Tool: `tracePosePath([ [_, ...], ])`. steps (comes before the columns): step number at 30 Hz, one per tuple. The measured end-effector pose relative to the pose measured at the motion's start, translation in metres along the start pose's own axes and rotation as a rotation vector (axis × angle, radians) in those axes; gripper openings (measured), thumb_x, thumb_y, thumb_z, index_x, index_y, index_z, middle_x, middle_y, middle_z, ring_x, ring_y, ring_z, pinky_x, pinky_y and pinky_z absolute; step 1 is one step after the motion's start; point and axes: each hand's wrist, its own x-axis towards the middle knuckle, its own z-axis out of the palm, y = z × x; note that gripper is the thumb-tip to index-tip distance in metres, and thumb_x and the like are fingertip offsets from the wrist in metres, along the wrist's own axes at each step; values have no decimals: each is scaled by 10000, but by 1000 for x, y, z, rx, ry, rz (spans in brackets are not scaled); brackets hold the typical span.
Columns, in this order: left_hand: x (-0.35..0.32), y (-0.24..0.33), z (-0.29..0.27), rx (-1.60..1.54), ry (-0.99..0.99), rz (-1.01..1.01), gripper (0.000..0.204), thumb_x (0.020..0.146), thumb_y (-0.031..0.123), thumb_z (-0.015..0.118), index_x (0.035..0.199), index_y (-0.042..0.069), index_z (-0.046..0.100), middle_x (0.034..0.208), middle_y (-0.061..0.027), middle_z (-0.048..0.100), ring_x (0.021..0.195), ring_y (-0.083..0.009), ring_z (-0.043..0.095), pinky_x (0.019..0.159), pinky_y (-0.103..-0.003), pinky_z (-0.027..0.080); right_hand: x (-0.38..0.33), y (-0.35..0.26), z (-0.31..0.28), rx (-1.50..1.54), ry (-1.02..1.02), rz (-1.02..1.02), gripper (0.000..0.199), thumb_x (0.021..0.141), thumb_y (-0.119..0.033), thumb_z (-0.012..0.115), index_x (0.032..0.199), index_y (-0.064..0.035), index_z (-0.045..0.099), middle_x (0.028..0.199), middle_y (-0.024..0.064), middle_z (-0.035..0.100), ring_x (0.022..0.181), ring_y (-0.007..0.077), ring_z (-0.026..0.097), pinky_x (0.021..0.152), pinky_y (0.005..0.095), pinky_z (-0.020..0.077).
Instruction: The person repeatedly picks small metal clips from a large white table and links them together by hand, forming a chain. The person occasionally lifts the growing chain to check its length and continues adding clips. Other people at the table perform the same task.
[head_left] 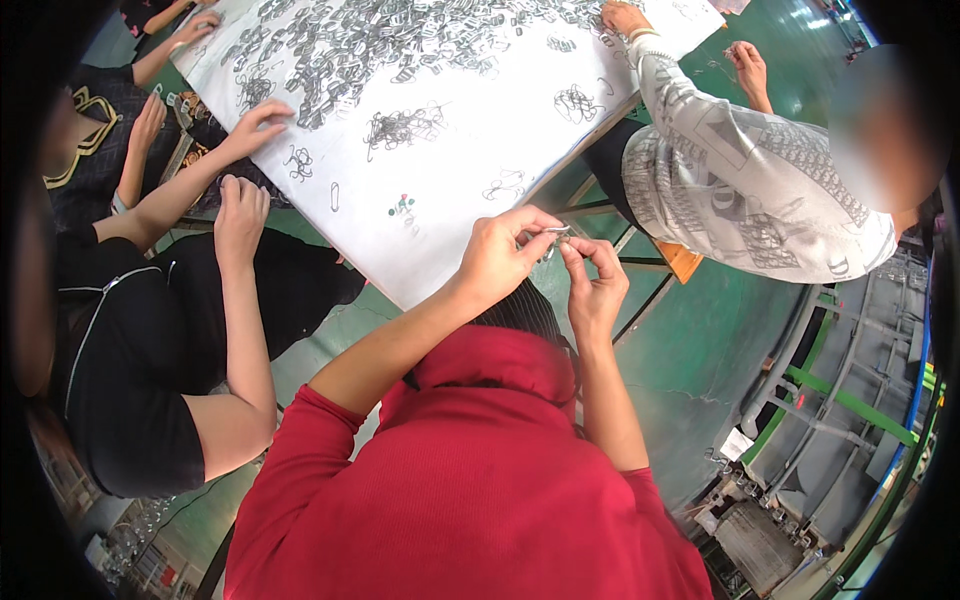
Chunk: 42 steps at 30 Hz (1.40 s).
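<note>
Just off the near corner of the white-covered table (480, 165), my left hand (503, 257) and my right hand (594, 283) meet over a small shiny metal piece (556, 231). Thumb and fingers of both hands pinch it; its exact kind is too small to make out. A heap of metal buckle-like pieces (375, 50) covers the far part of the table. Closer in lie a tangle of thin wire loops (403, 126), a smaller wire cluster (298, 162), one long narrow loop (335, 197) and a few small coloured bits (402, 205).
People in black work along the left side, one hand (258, 128) reaching over the table edge. At the right, a person in a patterned light top (745, 175) reaches onto the heap. A wooden stool (680, 261) stands beside that person. Grey racks (850, 370) line the far right.
</note>
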Motion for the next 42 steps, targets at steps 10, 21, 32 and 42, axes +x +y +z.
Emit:
tracePosePath([
  [10,-2,-16,-1,-147,82,38,122,836,-47,603,950,-33,643,969,-103,639,850,-142,637,734,-238,522,6,7,6,-196,-127,-201,96,745,-140,724,789,-79,664,805,31,619,823,220,574,829,339,381],
  [21,-11,-15,-13,-92,68,-33,143,826,-42,602,963,-30,641,929,-90,654,841,-137,628,770,-262,502,143,38,78,-193,-658,-430,156,809,-133,631,960,-94,632,892,88,626,819,286,620,712,374,489],
  [32,-18,-24,-8,21,93,-6,124,825,-32,607,945,-25,638,923,-99,668,818,-139,642,740,-253,510,188,63,168,-708,-911,-672,134,812,-124,608,909,-33,596,939,117,591,793,280,627,701,360,503],
  [42,-1,-34,-10,-38,157,44,136,810,-31,621,943,-3,630,844,-95,672,716,-149,643,659,-258,516,97,-7,11,558,-626,435,126,872,-142,620,889,-22,585,828,36,620,678,117,592,606,246,461],
])
